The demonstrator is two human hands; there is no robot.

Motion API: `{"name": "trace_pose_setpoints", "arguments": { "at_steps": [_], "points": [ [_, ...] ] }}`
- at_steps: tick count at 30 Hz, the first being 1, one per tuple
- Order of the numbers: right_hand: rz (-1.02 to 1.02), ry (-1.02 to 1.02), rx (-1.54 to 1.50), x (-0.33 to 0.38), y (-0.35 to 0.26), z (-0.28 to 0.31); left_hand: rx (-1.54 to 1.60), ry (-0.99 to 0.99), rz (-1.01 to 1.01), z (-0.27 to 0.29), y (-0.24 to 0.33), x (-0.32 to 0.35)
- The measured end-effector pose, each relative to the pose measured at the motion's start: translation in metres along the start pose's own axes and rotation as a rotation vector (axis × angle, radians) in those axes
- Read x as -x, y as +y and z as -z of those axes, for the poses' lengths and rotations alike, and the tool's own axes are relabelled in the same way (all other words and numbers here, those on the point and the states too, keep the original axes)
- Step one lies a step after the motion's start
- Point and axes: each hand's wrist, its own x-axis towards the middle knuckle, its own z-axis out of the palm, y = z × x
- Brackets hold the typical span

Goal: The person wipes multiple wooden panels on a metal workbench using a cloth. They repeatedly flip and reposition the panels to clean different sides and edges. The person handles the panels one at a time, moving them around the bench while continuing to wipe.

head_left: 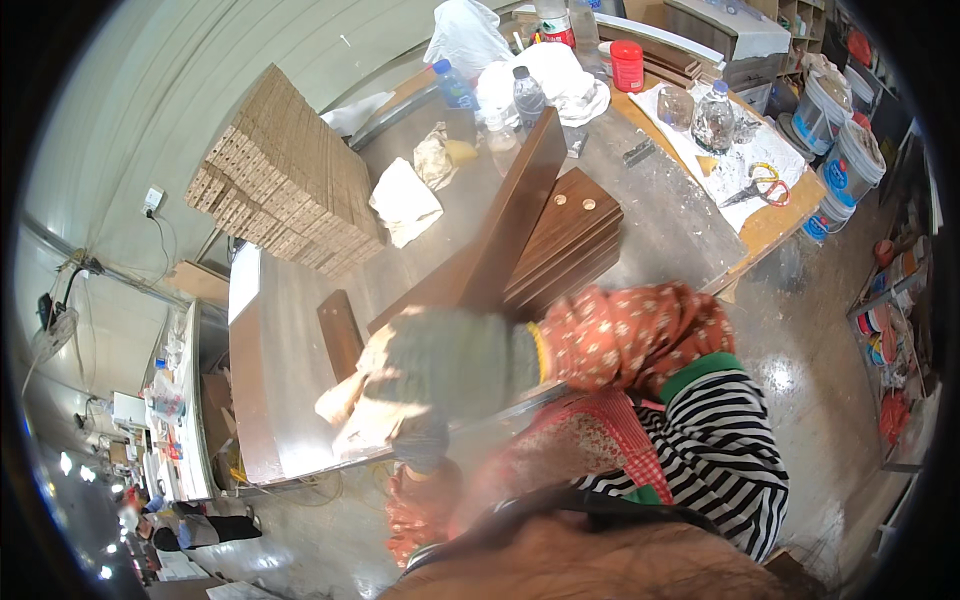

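Observation:
My right hand [450, 365], in a grey-green work glove, reaches across the near side of the table and is blurred by motion. A crumpled beige cloth [368, 400] is bunched against its finger end. Just below the cloth is my left hand [420, 440] in a grey glove, its fingers mostly hidden. From behind the right glove a long dark brown board [520, 195] rises at a tilt, its near end covered. A stack of brown wooden boards [585, 240], the top one with two round light spots, lies right of it. A short brown board [341, 332] lies left of the right glove.
A tall stack of cut panels [285, 180] stands at the far left. White rags [405, 203], plastic bottles [528, 97] and a red tub [627, 66] sit toward the back. Scissors [768, 186] lie on paper at the right, near floor buckets [858, 160].

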Motion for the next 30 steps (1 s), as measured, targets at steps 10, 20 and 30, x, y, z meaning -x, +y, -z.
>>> {"name": "trace_pose_setpoints", "arguments": {
  "at_steps": [10,20,30],
  "points": [
    [-0.986,0.421,0.292,0.064,0.193,0.138,2.301,-0.369,0.971,0.026,-0.039,-0.022],
    [-0.938,0.782,0.431,0.174,0.199,0.163,2.933,-0.914,1.715,0.029,-0.034,-0.010],
    [-1.366,0.021,0.444,0.283,0.200,0.163,2.704,-0.913,2.129,-0.005,-0.007,0.034]
  ]
}}
